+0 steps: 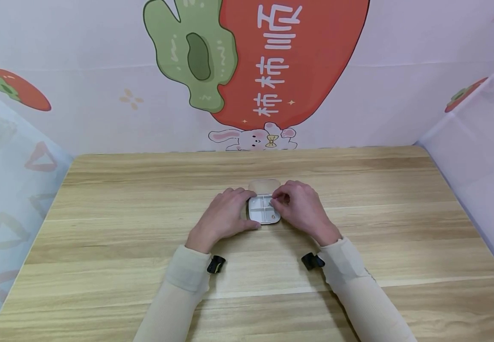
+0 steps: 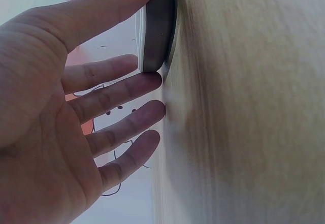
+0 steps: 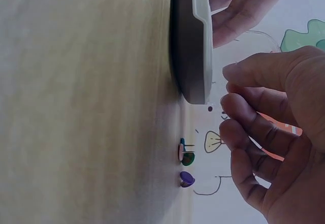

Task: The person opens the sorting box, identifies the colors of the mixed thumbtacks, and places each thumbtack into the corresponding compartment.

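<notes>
A small shallow storage box (image 1: 256, 216), white inside with divided compartments and dark outside, lies on the table with its clear lid (image 1: 265, 185) tipped back. My left hand (image 1: 225, 213) holds its left side, thumb at the front edge and fingers at the back; the left wrist view shows the thumb on the dark side wall (image 2: 158, 26). Over the right compartments is my right hand (image 1: 300, 204), thumb and fingertips (image 3: 234, 74) drawn together; anything between them is too small to tell. A tiny golden item (image 1: 273, 216) sits in the front right compartment.
Beyond the box, in the right wrist view, several thumbtacks stand on the table: a green one (image 3: 188, 158), a pink one (image 3: 181, 153), a blue one and a purple one (image 3: 187, 179). A printed cloth (image 1: 101, 114) hangs behind the wooden table (image 1: 123, 247).
</notes>
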`<state>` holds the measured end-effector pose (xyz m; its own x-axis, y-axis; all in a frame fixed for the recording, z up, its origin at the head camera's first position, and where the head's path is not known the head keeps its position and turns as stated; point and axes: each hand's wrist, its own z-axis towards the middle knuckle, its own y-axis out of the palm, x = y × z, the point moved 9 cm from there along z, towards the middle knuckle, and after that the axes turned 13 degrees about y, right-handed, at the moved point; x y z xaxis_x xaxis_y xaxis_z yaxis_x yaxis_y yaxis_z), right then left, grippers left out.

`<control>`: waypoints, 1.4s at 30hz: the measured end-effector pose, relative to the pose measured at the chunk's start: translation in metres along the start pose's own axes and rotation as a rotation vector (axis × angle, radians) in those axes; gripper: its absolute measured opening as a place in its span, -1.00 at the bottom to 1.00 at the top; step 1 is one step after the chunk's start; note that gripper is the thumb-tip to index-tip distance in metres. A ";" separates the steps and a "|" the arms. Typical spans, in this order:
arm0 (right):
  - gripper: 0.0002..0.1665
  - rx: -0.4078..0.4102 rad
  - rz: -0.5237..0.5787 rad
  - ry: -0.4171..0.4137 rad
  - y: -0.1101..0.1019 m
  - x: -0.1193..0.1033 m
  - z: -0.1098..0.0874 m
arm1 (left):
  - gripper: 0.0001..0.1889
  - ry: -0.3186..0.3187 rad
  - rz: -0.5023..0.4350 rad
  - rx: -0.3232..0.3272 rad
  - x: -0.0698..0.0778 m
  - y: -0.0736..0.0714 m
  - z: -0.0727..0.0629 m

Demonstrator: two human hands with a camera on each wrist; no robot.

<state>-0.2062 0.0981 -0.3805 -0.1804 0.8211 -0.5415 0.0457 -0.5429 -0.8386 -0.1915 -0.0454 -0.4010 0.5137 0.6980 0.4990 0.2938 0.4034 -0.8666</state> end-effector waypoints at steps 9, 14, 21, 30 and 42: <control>-0.92 0.008 0.000 0.016 -0.008 0.000 0.000 | -0.25 -0.008 0.000 0.006 -0.001 -0.001 -0.001; -0.92 0.007 0.015 0.031 -0.013 0.005 0.000 | -0.25 -0.014 0.002 0.006 -0.002 -0.001 -0.001; -0.89 -0.020 0.023 0.090 -0.018 0.015 0.003 | -0.25 -0.017 0.001 0.007 -0.003 0.000 0.000; -0.89 -0.044 0.005 0.124 -0.021 0.026 0.005 | -0.25 -0.019 0.005 0.011 -0.004 0.000 -0.001; -0.92 -0.079 -0.059 0.141 -0.018 0.033 0.006 | -0.25 -0.021 0.007 0.015 -0.003 -0.001 -0.001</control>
<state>-0.2188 0.1346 -0.3828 -0.0453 0.8708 -0.4895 0.1175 -0.4820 -0.8683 -0.1925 -0.0483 -0.4015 0.4987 0.7130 0.4930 0.2781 0.4070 -0.8700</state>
